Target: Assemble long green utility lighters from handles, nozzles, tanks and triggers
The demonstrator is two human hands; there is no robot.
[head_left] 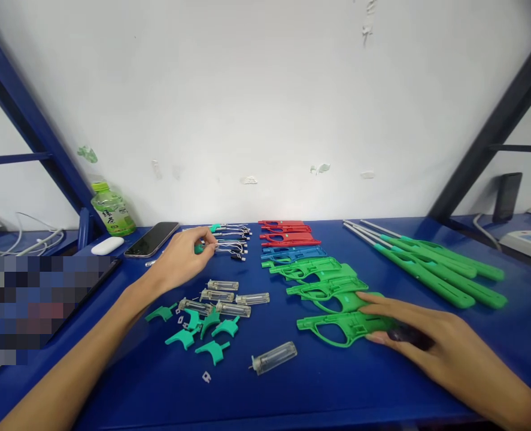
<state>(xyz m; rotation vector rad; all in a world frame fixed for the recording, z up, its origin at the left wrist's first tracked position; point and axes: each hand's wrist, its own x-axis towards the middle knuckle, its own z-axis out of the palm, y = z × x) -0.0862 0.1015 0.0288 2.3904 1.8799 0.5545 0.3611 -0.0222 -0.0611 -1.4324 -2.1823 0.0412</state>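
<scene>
My left hand (187,254) reaches to the back of the blue table, thumb and forefinger pinched on a small wired part (222,246) in a row of similar ones. My right hand (420,335) rests at the handle end of the nearest green lighter shell (337,328), its fingers on the shell and a dark object (409,336) partly hidden under the palm. More green shells lie behind it, then blue (292,254) and red (287,230) ones. Clear fuel tanks (233,309) and teal triggers (214,351) lie between my hands. One tank (274,358) sits nearer the front edge.
Assembled green lighters (431,263) with metal rods lie at the back right. A phone (152,239), a white case (108,245) and a green bottle (114,209) stand or lie at the back left. Blue shelf posts rise at both sides, before a white wall.
</scene>
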